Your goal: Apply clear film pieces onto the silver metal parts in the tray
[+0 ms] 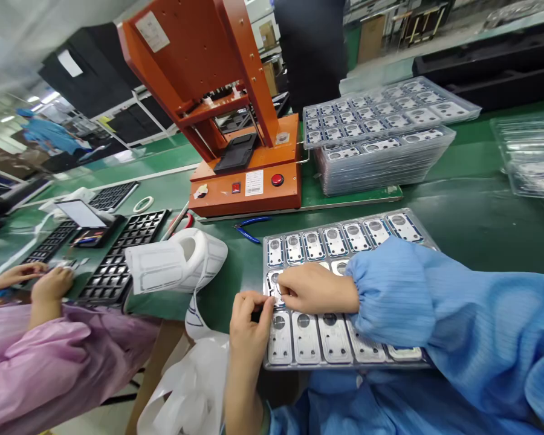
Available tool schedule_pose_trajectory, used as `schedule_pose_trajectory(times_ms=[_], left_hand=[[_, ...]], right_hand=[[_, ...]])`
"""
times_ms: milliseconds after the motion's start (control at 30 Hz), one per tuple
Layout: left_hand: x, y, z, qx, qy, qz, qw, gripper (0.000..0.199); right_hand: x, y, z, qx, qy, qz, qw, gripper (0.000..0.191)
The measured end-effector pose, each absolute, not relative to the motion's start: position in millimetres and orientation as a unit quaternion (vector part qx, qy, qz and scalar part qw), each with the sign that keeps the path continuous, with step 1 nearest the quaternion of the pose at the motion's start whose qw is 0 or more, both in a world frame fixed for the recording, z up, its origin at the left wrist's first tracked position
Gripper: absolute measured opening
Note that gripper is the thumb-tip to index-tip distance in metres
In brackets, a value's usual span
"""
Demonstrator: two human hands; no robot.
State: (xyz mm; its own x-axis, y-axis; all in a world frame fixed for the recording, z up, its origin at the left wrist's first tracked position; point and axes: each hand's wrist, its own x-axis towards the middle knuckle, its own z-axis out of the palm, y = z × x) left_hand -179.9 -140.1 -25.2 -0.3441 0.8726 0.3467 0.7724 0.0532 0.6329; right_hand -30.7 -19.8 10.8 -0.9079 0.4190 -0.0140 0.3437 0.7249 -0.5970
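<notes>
A clear plastic tray (340,366) holds rows of white plates with dark round windows and blue edges. Over a plate (272,279) in the middle row, at the tray's left side, my right hand (315,288) has its fingers curled and pressed together. My left hand (250,314) pinches at the left edge of that same plate, thumb and forefinger nearly touching. Whatever either pinch holds is too small to make out. The blue right sleeve covers part of the tray. Left of my hands lies a roll of white labels (202,251), its strip hanging off the table edge.
An orange press (247,196) stands behind, with blue pliers (249,229) in front. Stacked trays (376,166) are at the back right, more trays (532,157) at far right. At left, a person in pink works beside black trays (113,266).
</notes>
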Motion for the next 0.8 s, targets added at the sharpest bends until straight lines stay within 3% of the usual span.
schedule_pose_trajectory(times_ms=[800], left_hand=[[-173.5,-147.4,-13.3,0.533,0.746,0.363,0.167,0.005]], right_hand=[[-36.8,-26.0,-4.8,-0.242,-0.916,0.305,0.094,0.015]])
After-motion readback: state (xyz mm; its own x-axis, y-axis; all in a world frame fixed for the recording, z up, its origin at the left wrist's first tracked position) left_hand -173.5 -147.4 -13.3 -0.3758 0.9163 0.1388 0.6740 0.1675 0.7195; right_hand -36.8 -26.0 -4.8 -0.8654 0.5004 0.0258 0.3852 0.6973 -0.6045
